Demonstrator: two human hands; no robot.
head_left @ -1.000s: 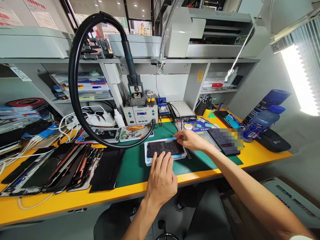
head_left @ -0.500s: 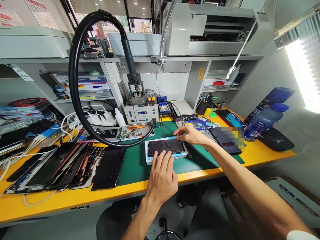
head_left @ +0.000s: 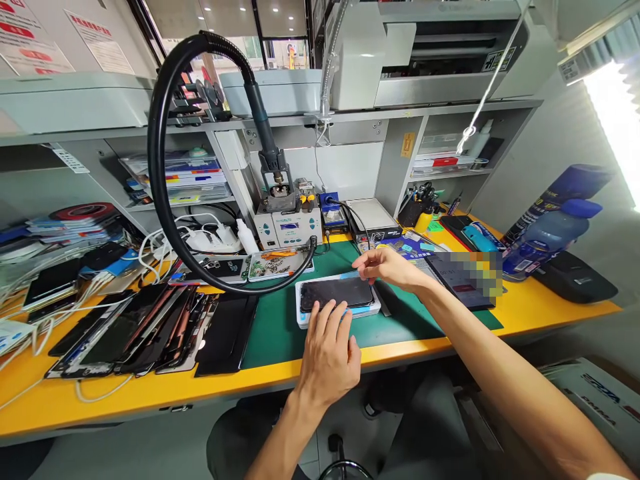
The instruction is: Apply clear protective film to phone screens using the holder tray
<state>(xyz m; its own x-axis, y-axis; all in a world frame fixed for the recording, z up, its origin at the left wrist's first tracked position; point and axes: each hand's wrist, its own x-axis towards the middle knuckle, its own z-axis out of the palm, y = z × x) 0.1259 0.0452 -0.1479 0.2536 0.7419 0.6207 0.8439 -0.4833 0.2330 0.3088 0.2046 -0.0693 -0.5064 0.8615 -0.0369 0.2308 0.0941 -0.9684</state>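
A dark phone lies screen up on a white and light-blue holder on the green mat. My left hand is open, palm down, its outstretched fingertips at the near edge of the phone and holder. My right hand is at the far right corner of the phone, thumb and forefinger pinched together. Whatever is between those fingers is too small to make out. The green mat extends around the holder on the yellow bench.
Several phone screens and frames are piled on the left. A hot-air station stands behind, its thick black hose arching over the bench. Small-parts trays lie before it. On the right are a tablet and bottles.
The camera view has shifted slightly, so the bench appears a little farther right. Both hands keep nearly the same places by the phone; the left thumb stands slightly farther out.
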